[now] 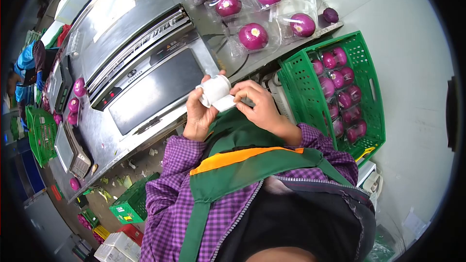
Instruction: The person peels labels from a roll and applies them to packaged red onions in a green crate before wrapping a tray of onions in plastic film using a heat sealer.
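Observation:
In front of my apron, my left hand (197, 116) is wrapped round a small roll of white labels (216, 89). My right hand (261, 107) pinches the loose end of the strip (224, 103) between thumb and fingers. Whether anything is printed on the strip is too small to make out. Just beyond the hands lies a wrapping machine (158, 87) with a dark flat plate. Red onions (253, 36) in clear plastic packs lie on the bench past the roll.
A green crate (361, 63) with several packed red onions stands at my right. One loose onion (330, 15) sits at the bench corner. A scale (73, 153) and more onions (74, 105) are on the left. A green crate (131, 201) rests on the littered floor; a person in blue (26, 60) is far left.

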`<state>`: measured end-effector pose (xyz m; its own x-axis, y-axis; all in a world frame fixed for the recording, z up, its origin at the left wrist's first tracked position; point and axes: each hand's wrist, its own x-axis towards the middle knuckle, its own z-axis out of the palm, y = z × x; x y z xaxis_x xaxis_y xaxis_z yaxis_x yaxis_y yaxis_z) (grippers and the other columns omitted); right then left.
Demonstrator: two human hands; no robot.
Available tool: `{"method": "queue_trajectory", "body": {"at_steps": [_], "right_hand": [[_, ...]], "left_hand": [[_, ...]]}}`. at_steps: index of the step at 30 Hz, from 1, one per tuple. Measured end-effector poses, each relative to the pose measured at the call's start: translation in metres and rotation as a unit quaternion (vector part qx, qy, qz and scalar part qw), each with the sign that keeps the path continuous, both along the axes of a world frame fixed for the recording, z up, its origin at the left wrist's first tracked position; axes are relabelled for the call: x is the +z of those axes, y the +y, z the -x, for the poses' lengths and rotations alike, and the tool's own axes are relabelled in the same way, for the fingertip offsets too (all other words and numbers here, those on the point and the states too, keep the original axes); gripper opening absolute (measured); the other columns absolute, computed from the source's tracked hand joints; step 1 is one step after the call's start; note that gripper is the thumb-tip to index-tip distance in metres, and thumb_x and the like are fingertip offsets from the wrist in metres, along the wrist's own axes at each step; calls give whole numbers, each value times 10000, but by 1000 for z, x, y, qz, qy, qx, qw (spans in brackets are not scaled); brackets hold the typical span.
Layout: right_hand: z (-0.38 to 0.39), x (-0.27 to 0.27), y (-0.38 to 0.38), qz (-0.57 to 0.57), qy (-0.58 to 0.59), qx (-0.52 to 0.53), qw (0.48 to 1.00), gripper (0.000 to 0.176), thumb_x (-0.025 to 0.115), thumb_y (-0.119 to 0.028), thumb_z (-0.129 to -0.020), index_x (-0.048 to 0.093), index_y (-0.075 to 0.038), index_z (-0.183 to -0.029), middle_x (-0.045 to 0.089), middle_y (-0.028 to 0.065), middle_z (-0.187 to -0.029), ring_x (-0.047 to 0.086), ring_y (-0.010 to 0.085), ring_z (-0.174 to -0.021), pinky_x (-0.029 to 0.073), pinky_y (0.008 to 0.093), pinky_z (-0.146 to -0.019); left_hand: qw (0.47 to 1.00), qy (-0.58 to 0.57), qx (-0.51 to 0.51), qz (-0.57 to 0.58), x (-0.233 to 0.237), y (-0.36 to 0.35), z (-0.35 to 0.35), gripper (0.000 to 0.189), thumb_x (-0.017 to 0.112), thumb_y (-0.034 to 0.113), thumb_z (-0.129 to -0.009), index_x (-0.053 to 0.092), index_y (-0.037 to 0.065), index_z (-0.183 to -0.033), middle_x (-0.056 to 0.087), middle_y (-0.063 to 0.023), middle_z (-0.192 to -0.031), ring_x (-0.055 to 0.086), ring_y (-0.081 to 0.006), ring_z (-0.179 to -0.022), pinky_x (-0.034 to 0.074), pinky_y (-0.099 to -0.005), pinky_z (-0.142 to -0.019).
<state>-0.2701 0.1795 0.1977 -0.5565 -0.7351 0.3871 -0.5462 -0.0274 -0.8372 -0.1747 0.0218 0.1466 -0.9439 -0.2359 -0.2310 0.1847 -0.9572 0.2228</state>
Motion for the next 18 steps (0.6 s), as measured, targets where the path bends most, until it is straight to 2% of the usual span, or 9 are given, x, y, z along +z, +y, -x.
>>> {"method": "queue_trajectory", "body": {"at_steps": [1, 4, 7, 9, 11, 14, 15, 17, 18], "right_hand": [[-2, -1, 2, -6, -9, 14, 1000, 173, 677, 46, -722, 574, -34, -835, 598, 92, -933, 618, 262, -822, 498, 336, -690], [-3, -4, 5, -11, -19, 23, 1000, 195, 677, 55, -689, 560, -42, -810, 591, 86, -876, 611, 275, -808, 488, 351, -677], [0, -1, 6, -18, 3, 13, 1000, 213, 673, 58, -673, 575, -49, -829, 578, 74, -843, 605, 269, -784, 484, 360, -658], [5, -2, 11, -61, 101, 62, 991, 222, 667, 72, -664, 597, -48, -835, 574, 73, -820, 605, 257, -766, 482, 355, -649], [10, -3, 21, -56, 114, 66, 990, 198, 665, 57, -674, 616, -47, -835, 579, 71, -812, 598, 250, -733, 483, 344, -641], [18, 3, 39, -68, -61, -43, 995, 72, 653, 7, -774, 619, -30, -826, 609, 62, -797, 601, 160, -689, 476, 307, -606], [24, -3, 45, -76, -122, -82, 986, 48, 649, -23, -833, 610, -15, -860, 636, 55, -829, 598, 103, -723, 479, 276, -591], [34, -13, 49, -18, -400, -108, 910, 86, 639, -63, -874, 602, -3, -922, 653, 52, -874, 595, 83, -722, 492, 244, -587], [34, -11, 47, -9, -440, -95, 893, 128, 624, -93, -901, 591, 6, -974, 650, 51, -867, 597, 79, -696, 502, 220, -585]], "left_hand": [[996, 39, -6, -84, 0, -4, 0, 448, 708, 214, -751, 558, 73, -1149, 459, -224, -1347, 493, -391, -1206, 453, -544, -994], [996, 22, 23, -87, 0, -10, -4, 488, 742, 264, -729, 557, 67, -1135, 440, -224, -1351, 515, -417, -1171, 469, -567, -963], [997, 16, -47, -54, -1, -20, -14, 480, 719, 203, -740, 543, 81, -1170, 459, -216, -1336, 521, -405, -1173, 457, -564, -979], [982, -59, -90, 155, 0, -26, -20, 483, 697, 135, -747, 529, 90, -1197, 486, -204, -1311, 507, -392, -1200, 452, -559, -986], [984, -70, -84, 143, -4, -32, -26, 490, 689, 93, -728, 527, 86, -1190, 506, -198, -1293, 531, -374, -1172, 486, -528, -961], [995, -79, 65, -9, -19, -47, -42, 523, 670, 64, -688, 533, 62, -1193, 533, -205, -1277, 562, -358, -1131, 507, -475, -949], [993, -85, 84, 2, -18, -53, -48, 495, 665, 86, -693, 530, 52, -1168, 559, -193, -1223, 570, -359, -1108, 531, -459, -905], [984, -121, 22, 126, -16, -57, -60, 460, 657, 108, -700, 525, 54, -1137, 588, -161, -1132, 604, -323, -1037, 552, -413, -855], [971, -153, -36, 182, -11, -52, -62, 405, 670, 111, -703, 539, 67, -1083, 610, -113, -1025, 637, -263, -931, 564, -373, -809]]}}
